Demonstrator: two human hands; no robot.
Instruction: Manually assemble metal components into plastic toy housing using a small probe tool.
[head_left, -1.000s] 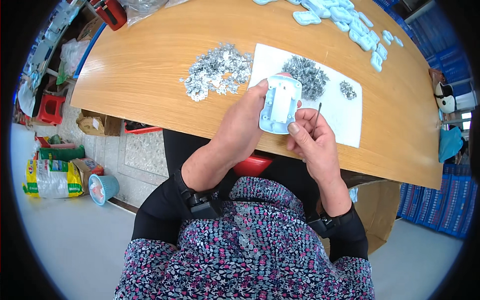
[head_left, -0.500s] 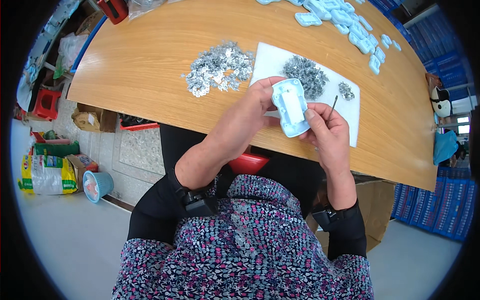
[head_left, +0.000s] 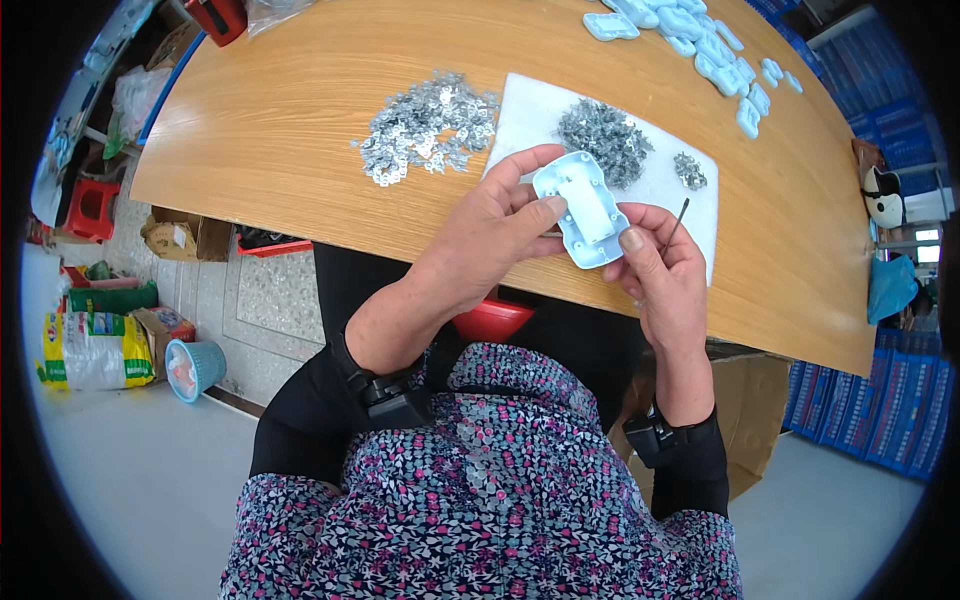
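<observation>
A light-blue plastic shell (head_left: 590, 208) sits between the two hands, above the near edge of the wooden counter (head_left: 270, 130), its hollow side facing up and its long axis slightly slanted. The left hand (head_left: 505, 220) pinches it from the left: the thumb lies over the rim onto the inner face, while the other fingers pass alongside and behind, partly hidden. The right hand (head_left: 662, 262) is at the shell's lower right edge, fingers curled and thumb tip beside the rim; a thin dark rod (head_left: 678, 222) is gripped among those fingers and points up, clear of the shell. Just beyond the hands, a white pad (head_left: 520, 105) bears a large heap of grey metal pieces (head_left: 605, 143) and a smaller cluster (head_left: 690, 171). Flat silvery pieces (head_left: 425, 130) lie left of the pad. More blue shells (head_left: 712, 50) are piled at the far right.
</observation>
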